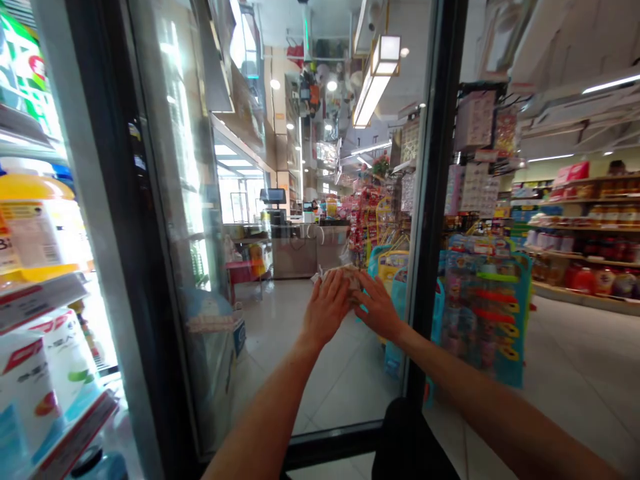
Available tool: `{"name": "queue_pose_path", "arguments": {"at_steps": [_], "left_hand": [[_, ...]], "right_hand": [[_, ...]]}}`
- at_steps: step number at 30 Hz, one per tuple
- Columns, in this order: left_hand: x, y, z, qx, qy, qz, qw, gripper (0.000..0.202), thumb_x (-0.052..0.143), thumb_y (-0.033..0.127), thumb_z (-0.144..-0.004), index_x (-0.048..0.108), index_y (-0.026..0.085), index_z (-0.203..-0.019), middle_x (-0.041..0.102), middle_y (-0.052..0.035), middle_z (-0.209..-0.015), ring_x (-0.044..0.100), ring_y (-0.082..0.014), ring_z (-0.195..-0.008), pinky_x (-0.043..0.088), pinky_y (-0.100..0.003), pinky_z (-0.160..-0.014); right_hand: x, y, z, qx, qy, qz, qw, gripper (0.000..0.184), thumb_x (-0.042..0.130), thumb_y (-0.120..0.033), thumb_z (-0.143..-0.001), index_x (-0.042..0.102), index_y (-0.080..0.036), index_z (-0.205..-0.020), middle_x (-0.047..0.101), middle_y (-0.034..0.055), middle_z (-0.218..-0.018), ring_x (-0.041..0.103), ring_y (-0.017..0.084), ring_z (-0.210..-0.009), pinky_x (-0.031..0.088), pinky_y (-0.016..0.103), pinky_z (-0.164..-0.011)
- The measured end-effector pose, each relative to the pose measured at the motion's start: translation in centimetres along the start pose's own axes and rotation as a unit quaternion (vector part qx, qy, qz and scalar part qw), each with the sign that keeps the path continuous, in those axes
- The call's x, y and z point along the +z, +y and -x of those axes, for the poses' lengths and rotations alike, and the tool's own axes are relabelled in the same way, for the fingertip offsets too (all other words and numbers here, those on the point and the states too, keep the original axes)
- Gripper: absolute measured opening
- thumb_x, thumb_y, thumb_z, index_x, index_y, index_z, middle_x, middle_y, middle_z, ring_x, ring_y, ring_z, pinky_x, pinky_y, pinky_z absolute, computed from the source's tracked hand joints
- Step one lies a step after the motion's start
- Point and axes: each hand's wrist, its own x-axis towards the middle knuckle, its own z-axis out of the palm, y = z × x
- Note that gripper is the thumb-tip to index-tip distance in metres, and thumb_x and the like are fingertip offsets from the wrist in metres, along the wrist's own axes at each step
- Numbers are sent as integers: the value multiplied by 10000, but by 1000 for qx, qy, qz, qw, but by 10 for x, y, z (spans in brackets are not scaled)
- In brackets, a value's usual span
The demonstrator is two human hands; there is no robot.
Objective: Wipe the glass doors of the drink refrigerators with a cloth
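Note:
A crumpled light-brown cloth [354, 280] lies against the glass door [280, 347] of an upright display cooler. Across the left part of the cloth, my left hand [327, 303] presses with its fingers pointing up. My right hand [379, 307] holds the right edge of it, fingers reaching toward the left hand. Both arms are stretched forward. Much of the cloth is hidden under the fingers. The door stands swung out, with a dark frame [434, 200] around the pane.
On my left, lit cooler shelves [43, 300] hold a yellow bottle [35, 227] and white cartons [30, 387]. Right of the door stand a rack of colourful toys [490, 307] and stocked store shelves [590, 227]. A checkout counter [310, 250] shows in the glass.

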Motion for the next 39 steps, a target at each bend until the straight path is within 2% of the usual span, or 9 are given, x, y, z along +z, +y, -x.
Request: {"name": "queue_pose_path", "arguments": {"at_steps": [3,7,11,14,20,26,29,35,39], "left_hand": [[2,3,-4,4,-1,-25,1000,503,400,370,-904,373,204,-1378,299,-87,-1486,252,-253,-1382,272,-484,-1103],[-13,-55,5,38,12,-55,998,475,364,225,-906,369,231,-1381,311,-59,-1481,225,-204,-1392,217,-444,-1130],[-32,-114,14,-135,102,-84,982,503,371,253,-905,339,155,-1397,315,-146,-1467,159,-245,-1407,159,-509,-1132],[-28,-96,5,-153,97,-80,980,553,375,239,-889,284,81,-1411,280,-186,-1472,107,-269,-1413,137,-542,-1129],[-19,-64,-1,92,-34,-53,994,560,360,171,-863,288,186,-1418,310,-68,-1482,182,-191,-1403,147,-462,-1155],[-51,-172,46,-275,156,-80,945,584,391,260,-870,276,87,-1416,303,-211,-1459,187,-283,-1398,155,-556,-1121],[-45,-154,38,-266,154,-66,949,582,367,298,-892,259,80,-1421,287,-211,-1466,155,-279,-1406,152,-553,-1123],[-23,-88,14,10,0,-67,998,516,349,313,-922,287,197,-1421,316,-74,-1478,175,-197,-1404,162,-434,-1156],[-36,-140,48,-170,96,-80,977,517,321,298,-928,291,127,-1416,340,-167,-1453,206,-251,-1395,201,-498,-1128]], "right_hand": [[-11,14,-9,56,3,8,998,300,407,-148,-841,599,-171,-1070,372,115,-1455,235,218,-1398,297,487,-1095],[-17,37,-14,134,1,72,988,457,383,-118,-822,484,-169,-1264,285,116,-1500,186,249,-1412,269,523,-1095],[-10,40,-8,117,-15,86,989,583,390,-134,-832,317,-200,-1407,214,89,-1530,85,256,-1429,266,529,-1102],[-1,28,-7,119,-1,78,990,671,405,-142,-833,177,-193,-1461,115,74,-1554,-16,261,-1430,249,539,-1114],[-2,28,-7,96,6,79,992,710,391,-103,-820,136,-218,-1472,68,46,-1559,24,255,-1431,275,532,-1110],[1,27,-7,100,18,73,992,731,399,-104,-818,100,-203,-1478,61,54,-1559,14,271,-1430,279,538,-1108],[11,15,-10,126,27,80,988,742,394,-130,-835,33,-179,-1482,49,78,-1558,0,292,-1426,254,567,-1104],[19,9,-13,150,34,114,981,712,370,-202,-878,-9,-191,-1481,76,95,-1554,27,303,-1425,244,567,-1094],[13,13,-11,156,27,122,980,692,375,-213,-885,24,-209,-1482,149,93,-1544,62,282,-1427,226,557,-1099]]}}
